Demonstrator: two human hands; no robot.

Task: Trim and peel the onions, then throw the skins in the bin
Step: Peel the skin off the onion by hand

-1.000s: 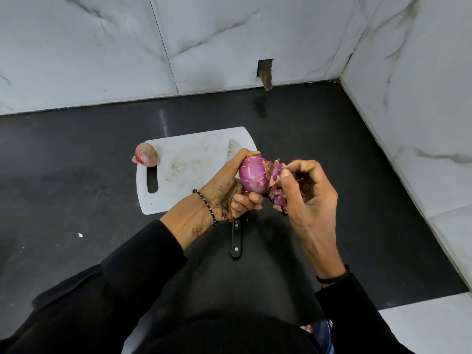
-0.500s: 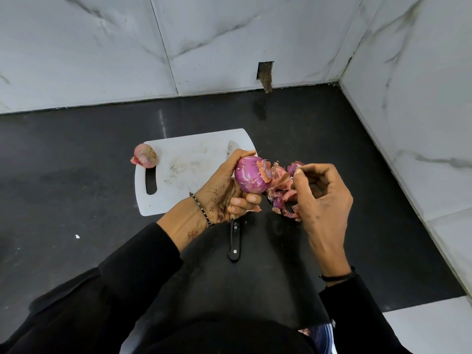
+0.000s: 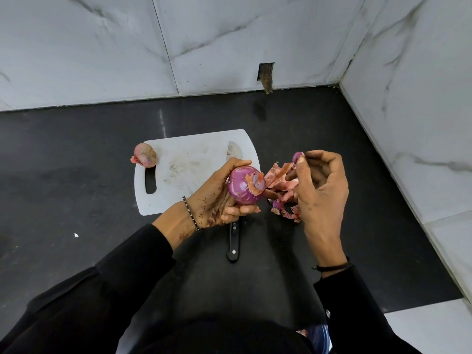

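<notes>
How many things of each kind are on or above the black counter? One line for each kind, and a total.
Onions: 2 (half-peeled onion in left hand, unpeeled onion at board's edge)
Cutting board: 1
Knife: 1
Bunch of skins: 1 (in right hand)
Total: 5

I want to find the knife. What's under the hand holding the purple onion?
The knife lies under the left hand: its black handle pokes out below, its blade tip shows on the white cutting board. Its middle is covered by hand and onion.
</notes>
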